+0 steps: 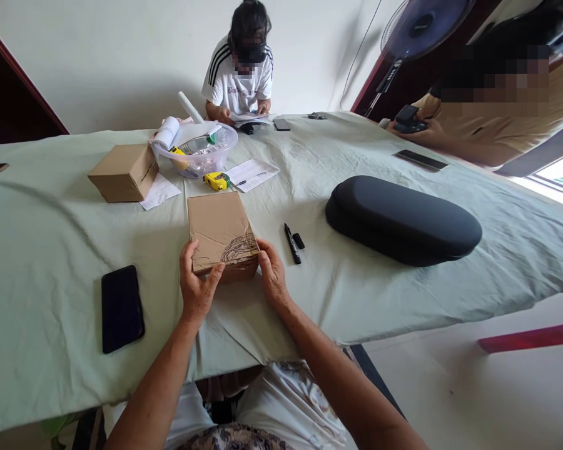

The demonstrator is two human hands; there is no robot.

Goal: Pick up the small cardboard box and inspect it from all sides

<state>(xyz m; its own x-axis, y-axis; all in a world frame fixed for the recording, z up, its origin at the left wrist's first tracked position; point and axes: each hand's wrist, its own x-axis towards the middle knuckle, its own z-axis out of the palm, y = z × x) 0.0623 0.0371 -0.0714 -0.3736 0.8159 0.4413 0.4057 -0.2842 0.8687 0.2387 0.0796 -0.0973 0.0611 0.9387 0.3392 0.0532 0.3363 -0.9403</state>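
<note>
The cardboard box [222, 234] looked stiff-walled and fairly light, the kind that slides easily on cloth and would dent at a corner if squeezed hard. Its flat side walls near the front corners seemed the soundest places to take hold, and that was where both hands sat. The left hand [196, 282] pressed against the near left corner, fingers spread up the side and the thumb laid across the front edge. The right hand [272, 272] cupped the near right corner, fingers lying along the side wall; whether it gripped or merely rested could not be told from this angle.

The box was brown, shallow and roughly square, its top creased, with dark pen scribble over the near right part of the lid and what appeared to be clear tape on the front face. It lay on the green tablecloth [51, 250] close to the table's near edge. To the left of the box lay a black phone [121, 308]; just to its right, an uncapped black marker [291, 244]; beyond it, a yellow tape measure [216, 180].
</note>
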